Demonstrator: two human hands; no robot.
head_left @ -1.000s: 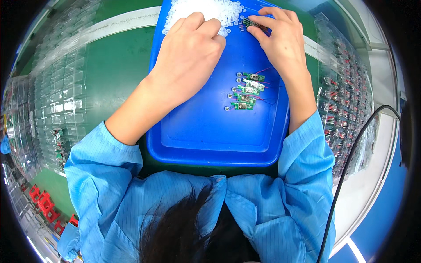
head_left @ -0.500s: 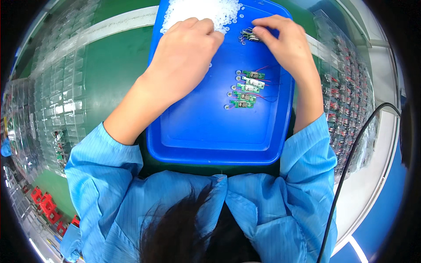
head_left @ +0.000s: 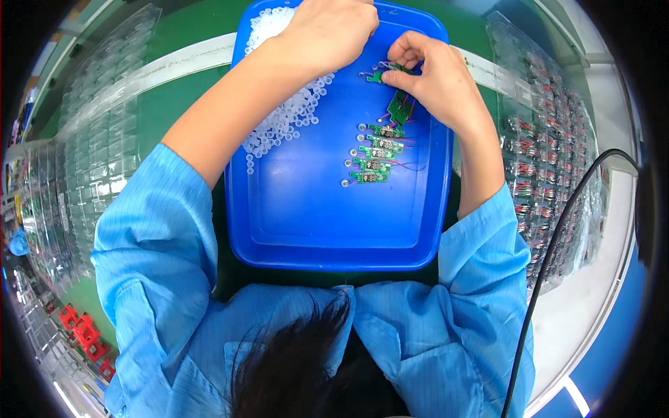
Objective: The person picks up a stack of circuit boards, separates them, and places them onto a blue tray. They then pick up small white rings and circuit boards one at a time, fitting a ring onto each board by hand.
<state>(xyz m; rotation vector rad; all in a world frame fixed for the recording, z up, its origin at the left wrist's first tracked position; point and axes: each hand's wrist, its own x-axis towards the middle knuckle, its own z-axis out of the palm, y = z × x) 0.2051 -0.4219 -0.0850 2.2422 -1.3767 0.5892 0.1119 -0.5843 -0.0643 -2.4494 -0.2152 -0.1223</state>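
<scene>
A blue tray [head_left: 306, 258] holds small circuit boards and a spread of small translucent white rings [head_left: 282, 125]. My left hand [head_left: 331, 31] is at the tray's far edge beside the white rings, fingers curled. Its fingertips are hidden, so what it holds, if anything, does not show. Between thumb and fingers of my right hand [head_left: 442, 76] is a small green circuit board [head_left: 376, 76] with thin wires. Just below these fingers lies a darker green board [head_left: 400, 108]. Nearer me, several boards with digit displays [head_left: 376, 155] lie in a column, each with a small round part on wires.
Stacked clear plastic trays [head_left: 104, 118] stand to the left. On the right, more clear trays [head_left: 547, 167] hold many wired parts. A black cable [head_left: 557, 244] curves down the right side. Red stools [head_left: 83, 333] show at lower left.
My left hand has moved farther away and a little right. White rings now reach down the tray's left side. A dark green board shows under my right hand, and the tray sits slightly further left.
</scene>
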